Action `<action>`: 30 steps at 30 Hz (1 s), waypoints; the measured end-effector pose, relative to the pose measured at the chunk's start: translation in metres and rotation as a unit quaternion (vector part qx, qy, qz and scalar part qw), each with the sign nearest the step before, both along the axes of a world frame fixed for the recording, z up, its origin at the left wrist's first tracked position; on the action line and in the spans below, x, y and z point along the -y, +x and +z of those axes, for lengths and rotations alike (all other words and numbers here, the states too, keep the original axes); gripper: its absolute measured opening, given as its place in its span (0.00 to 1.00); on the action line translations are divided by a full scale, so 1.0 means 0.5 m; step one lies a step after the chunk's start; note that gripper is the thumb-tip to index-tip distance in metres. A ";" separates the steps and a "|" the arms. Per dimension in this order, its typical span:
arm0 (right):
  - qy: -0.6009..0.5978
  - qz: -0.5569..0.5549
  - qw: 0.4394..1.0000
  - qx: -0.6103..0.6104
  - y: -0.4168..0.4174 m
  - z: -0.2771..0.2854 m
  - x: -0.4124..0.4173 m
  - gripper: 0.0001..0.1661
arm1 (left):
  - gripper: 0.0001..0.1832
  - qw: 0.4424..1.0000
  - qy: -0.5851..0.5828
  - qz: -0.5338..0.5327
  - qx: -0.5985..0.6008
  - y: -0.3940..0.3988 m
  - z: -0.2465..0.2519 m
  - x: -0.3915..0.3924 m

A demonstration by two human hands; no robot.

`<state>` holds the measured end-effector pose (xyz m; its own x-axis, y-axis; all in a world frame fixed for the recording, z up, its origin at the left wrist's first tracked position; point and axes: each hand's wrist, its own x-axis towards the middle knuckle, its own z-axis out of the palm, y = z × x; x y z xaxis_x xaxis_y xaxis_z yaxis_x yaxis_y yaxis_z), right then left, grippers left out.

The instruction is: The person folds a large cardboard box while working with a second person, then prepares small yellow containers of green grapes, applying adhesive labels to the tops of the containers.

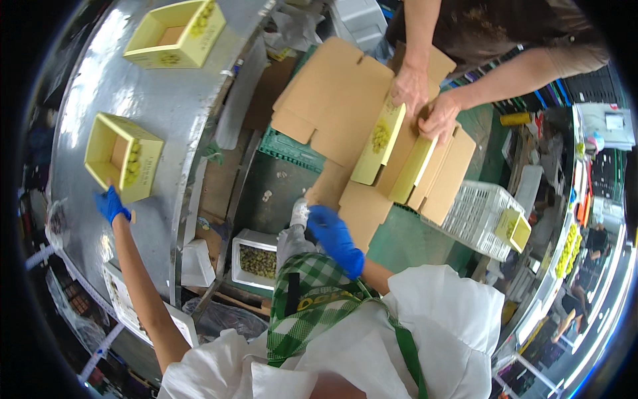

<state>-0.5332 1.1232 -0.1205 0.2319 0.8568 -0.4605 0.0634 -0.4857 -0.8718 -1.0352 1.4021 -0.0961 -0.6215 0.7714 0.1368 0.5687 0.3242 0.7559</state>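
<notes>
My left hand (113, 203), in a blue glove with a bare fingertip showing, is at the lower edge of a yellow-green cardboard box with printed grapes (142, 169) on the metal table. Whether its fingers grip the box wall or only touch it cannot be told. The box's open side faces up and left. A second such box (187, 55) stands farther up the table. My right hand (335, 239), also blue-gloved and slightly blurred, hangs in front of my green checked apron, beside the brown cardboard sheets (344, 99). Its fingers are partly hidden, and nothing plainly shows in it.
A co-worker's two hands (428, 109) fold a printed carton (381, 144) over the cardboard stack on a green crate (289, 149). A white foam box of grapes (256, 260) sits low between table and stack. A white plastic crate (473, 214) holds a small yellow box (512, 229) at right.
</notes>
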 end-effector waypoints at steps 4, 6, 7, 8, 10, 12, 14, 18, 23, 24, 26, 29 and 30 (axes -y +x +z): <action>0.006 -0.264 0.935 0.236 0.113 -0.068 0.157 0.14 | 0.21 0.958 0.097 -0.255 -0.089 0.405 0.098 0.186; -0.020 -0.332 0.916 0.224 0.137 -0.106 0.187 0.19 | 0.23 0.886 -0.091 -0.449 0.065 0.579 0.027 0.313; -0.012 -0.389 0.902 0.190 0.140 -0.123 0.182 0.21 | 0.27 0.796 -0.105 -0.595 0.019 0.678 -0.001 0.366; -0.025 -0.386 0.918 0.091 0.149 -0.144 0.171 0.24 | 0.31 0.778 -0.130 -0.609 0.081 0.743 -0.054 0.417; -0.077 -0.373 0.920 -0.087 0.159 -0.130 0.143 0.23 | 0.26 0.771 -0.125 -0.618 0.086 0.810 -0.155 0.453; -0.060 -0.357 0.930 -0.060 0.163 -0.151 0.130 0.20 | 0.23 0.768 -0.094 -0.628 0.081 0.849 -0.201 0.430; -0.073 -0.346 0.935 -0.029 0.160 -0.172 0.143 0.18 | 0.21 0.752 -0.098 -0.647 0.085 0.871 -0.231 0.397; -0.058 -0.356 0.932 0.019 0.160 -0.178 0.149 0.18 | 0.26 0.746 -0.173 -0.629 0.132 0.907 -0.253 0.323; -0.052 -0.395 0.909 -0.119 0.153 -0.101 0.118 0.25 | 0.25 0.776 -0.126 -0.613 0.078 0.972 -0.272 0.290; -0.037 -0.416 0.893 -0.170 0.147 -0.090 0.102 0.26 | 0.22 0.788 -0.113 -0.602 0.064 0.984 -0.274 0.290; -0.018 -0.417 0.903 -0.099 0.132 -0.093 0.105 0.29 | 0.19 0.825 -0.095 -0.550 0.090 1.002 -0.277 0.305; 0.023 -0.433 0.901 0.027 0.154 -0.136 0.125 0.26 | 0.16 0.807 -0.154 -0.550 0.148 1.020 -0.257 0.332; 0.039 -0.472 0.880 -0.025 0.160 -0.113 0.123 0.26 | 0.15 0.801 -0.215 -0.525 0.193 1.032 -0.222 0.337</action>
<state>-0.4531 1.0616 -0.1772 0.8386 0.3221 -0.4394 -0.3765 -0.2402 -0.8947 -0.5190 1.2334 -0.2073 0.4685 0.8206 -0.3274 0.4498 0.0974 0.8878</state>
